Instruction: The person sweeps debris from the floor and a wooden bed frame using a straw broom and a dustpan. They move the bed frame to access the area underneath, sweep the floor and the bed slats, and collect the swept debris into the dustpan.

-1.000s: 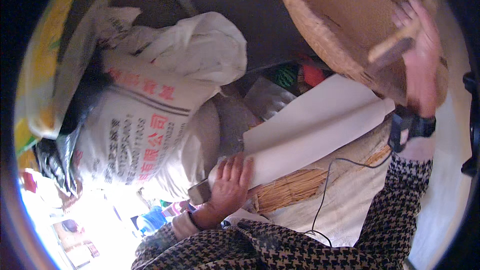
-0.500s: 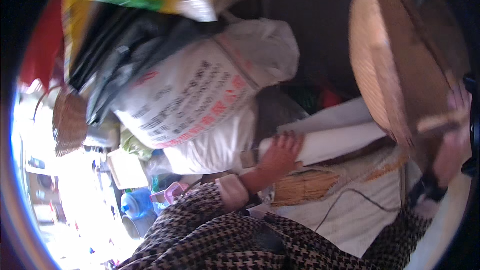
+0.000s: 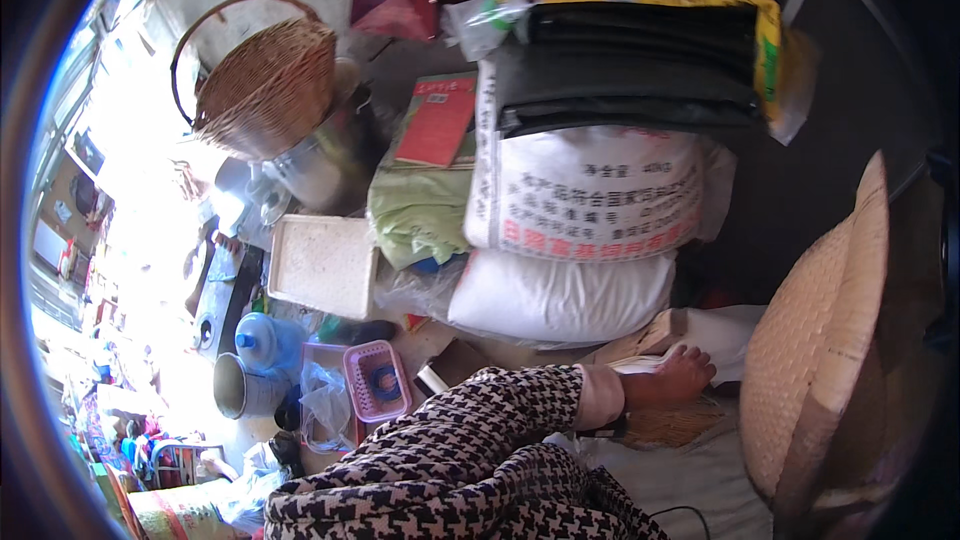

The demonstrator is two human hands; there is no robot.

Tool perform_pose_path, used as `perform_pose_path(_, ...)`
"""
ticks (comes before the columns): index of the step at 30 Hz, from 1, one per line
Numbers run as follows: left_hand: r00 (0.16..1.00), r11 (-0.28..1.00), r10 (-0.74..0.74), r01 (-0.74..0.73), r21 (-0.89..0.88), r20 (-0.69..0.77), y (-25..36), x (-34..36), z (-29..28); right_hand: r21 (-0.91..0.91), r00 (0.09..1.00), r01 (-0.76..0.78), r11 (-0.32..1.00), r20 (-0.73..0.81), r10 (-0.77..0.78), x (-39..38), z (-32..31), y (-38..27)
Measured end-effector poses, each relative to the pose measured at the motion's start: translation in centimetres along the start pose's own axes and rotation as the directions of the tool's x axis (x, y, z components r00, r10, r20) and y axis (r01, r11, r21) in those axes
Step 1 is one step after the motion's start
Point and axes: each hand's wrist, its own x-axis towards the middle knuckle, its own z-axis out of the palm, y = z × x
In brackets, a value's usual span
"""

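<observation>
My left hand, in a checked sleeve, has its fingers curled over the white rolled sheet at lower middle right, beside a straw bundle. A large woven tray stands tilted on edge at the right, near that hand; it partly cuts off the sheet from view. My right hand does not show; it may be behind the tray or out of the picture. Above my left hand lie stacked white sacks, topped by folded black plastic and a yellow bag.
A handled wicker basket, shallow white tray, red booklet and green cloth are left of the sacks. Lower left are a blue water jug, metal bucket, pink basket and bright clutter. A cable lies below.
My view has swung leftward, bringing the left-side clutter in. My left hand stays at the white roll. My right hand, seen earlier with a wooden-handled tool at the woven tray, is gone from view.
</observation>
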Motion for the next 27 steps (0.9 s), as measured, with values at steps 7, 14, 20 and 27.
perform_pose_path(7, 0.952, 0.829, 0.202, -0.29, -0.478, -0.229, -1.3, -13.4, -4.0, -0.002, 0.997, -0.066, 0.998, 0.031, 0.066, -8.4, 5.5, -0.6)
perform_pose_path(14, 0.995, 0.691, -0.098, 0.077, -0.719, 0.011, -0.9, -23.8, -4.7, -0.039, 0.976, -0.167, 0.985, 0.137, 0.171, -13.0, 7.2, -1.8)
perform_pose_path(20, 0.965, 0.612, -0.249, 0.087, -0.786, -0.087, -0.5, -30.6, -3.4, -0.038, 0.929, -0.285, 0.958, 0.233, 0.286, -18.4, 7.3, -1.1)
perform_pose_path(27, 0.914, 0.655, -0.403, 0.249, -0.713, -0.051, 0.0, -44.4, -3.6, -0.014, 0.854, -0.404, 0.914, 0.353, 0.383, -27.0, 9.0, -0.6)
